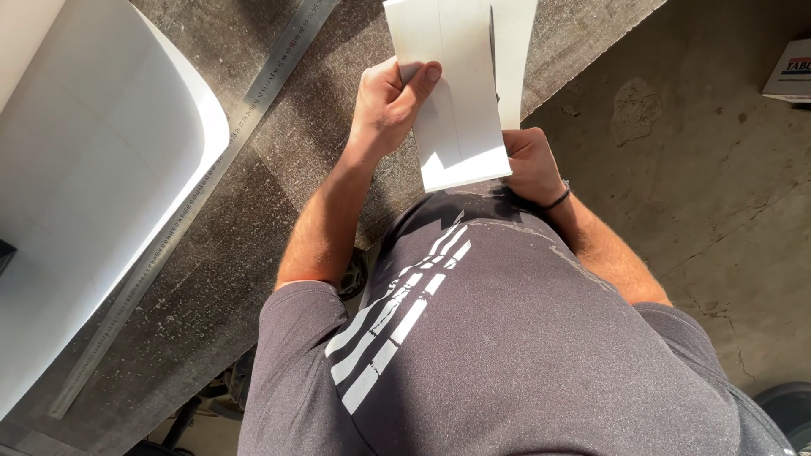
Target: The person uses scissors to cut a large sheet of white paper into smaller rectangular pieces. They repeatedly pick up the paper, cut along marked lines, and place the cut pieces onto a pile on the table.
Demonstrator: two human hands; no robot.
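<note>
Left hand (390, 105) pinches the folded white sheet (456, 101) by its edge, right hand (530, 165) grips its lower corner, steadying it above the tabletop (253, 219).

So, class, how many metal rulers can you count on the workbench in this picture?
1. The long metal ruler lies diagonally across the dark workbench, between the large white sheet and the person's left hand. Others may lie hidden under the sheet.

A dark grey short-sleeved T-shirt (507, 355) with white slanted stripes (397, 312) across the chest. A thin black band (557, 200) circles the wrist just behind the right hand (530, 165).
</note>
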